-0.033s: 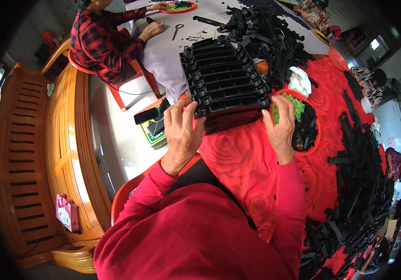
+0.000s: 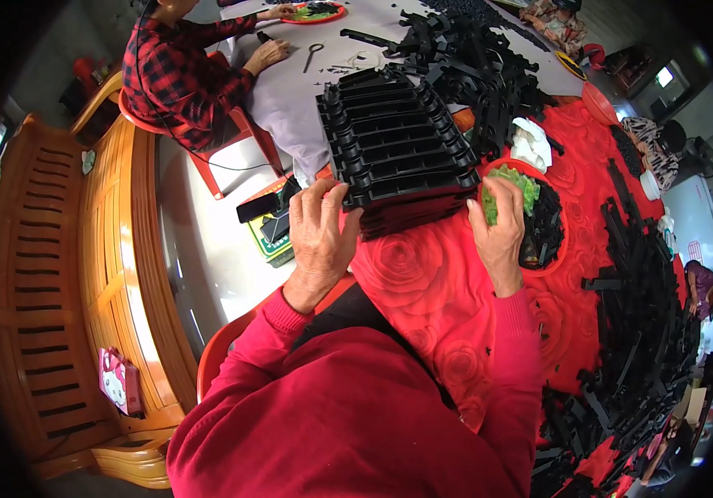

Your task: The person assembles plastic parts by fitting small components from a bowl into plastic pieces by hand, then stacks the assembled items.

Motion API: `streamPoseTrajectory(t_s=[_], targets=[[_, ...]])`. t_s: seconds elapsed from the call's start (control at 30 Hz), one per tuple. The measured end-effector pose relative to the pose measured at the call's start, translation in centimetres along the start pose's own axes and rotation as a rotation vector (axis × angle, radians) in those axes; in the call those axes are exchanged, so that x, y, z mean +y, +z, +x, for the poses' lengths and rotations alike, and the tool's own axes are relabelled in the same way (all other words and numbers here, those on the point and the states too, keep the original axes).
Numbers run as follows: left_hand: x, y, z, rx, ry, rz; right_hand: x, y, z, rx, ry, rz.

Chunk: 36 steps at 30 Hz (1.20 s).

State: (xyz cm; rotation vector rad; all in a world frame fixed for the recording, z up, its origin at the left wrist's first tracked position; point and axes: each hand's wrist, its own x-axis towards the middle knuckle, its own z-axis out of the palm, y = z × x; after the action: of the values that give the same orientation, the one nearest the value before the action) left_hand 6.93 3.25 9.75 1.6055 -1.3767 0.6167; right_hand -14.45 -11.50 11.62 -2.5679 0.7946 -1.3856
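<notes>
A stack of black plastic strips (image 2: 394, 149), laid side by side in rows with ring-like joints along both edges, stands on the table in front of me. My left hand (image 2: 319, 228) is closed at its near left corner, fingertips on the edge and thumb against the near side. At the near right corner, my right hand (image 2: 500, 224) has its thumb and bent fingers around the edge. The stack is held between both hands. Beside my right hand is a red-rimmed bowl (image 2: 565, 241) with green pieces (image 2: 525, 189) and small black parts (image 2: 544, 228).
Loose black strips (image 2: 464, 62) are heaped beyond the stack, and another long heap (image 2: 643, 332) covers the right side of the red cloth (image 2: 406, 261). A white crumpled thing (image 2: 531, 145) lies by the bowl. Scissors (image 2: 313, 56) lie near a co-worker's hand (image 2: 270, 55). A wooden bench (image 2: 116, 274) stands left.
</notes>
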Motion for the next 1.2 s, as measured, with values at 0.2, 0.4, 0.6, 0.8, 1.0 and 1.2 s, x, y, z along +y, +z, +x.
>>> streamPoseTrajectory(t_s=[0.2, 0.4, 0.6, 0.8, 1.0, 1.2], targets=[[0.4, 0.3, -0.2, 0.147, -0.032, -0.053, 1.2, -3.8, -5.3, 0.035, 0.231, 0.011], [4.2, 1.2, -2.8, -0.118, 0.217, -0.346, 4.3, -10.2, -12.4, 0.146, 0.559, -0.139], [5.8, 5.9, -6.4, -0.684, 0.377, -0.355, 13.1, -19.4, -23.4, 0.193, 0.838, -0.385], [3.4, 6.3, -10.0, -1.006, 0.457, -0.224, 19.4, -21.1, -23.5, 0.089, 0.997, -0.462], [1.9, 3.8, -11.1, -1.001, 0.368, -0.377, 27.4, -19.4, -21.6, -0.012, 0.853, -0.749], [0.7, 3.3, -11.9, -0.832, 0.278, -0.448, 25.6, -17.5, -18.8, -0.101, 1.072, -0.813]])
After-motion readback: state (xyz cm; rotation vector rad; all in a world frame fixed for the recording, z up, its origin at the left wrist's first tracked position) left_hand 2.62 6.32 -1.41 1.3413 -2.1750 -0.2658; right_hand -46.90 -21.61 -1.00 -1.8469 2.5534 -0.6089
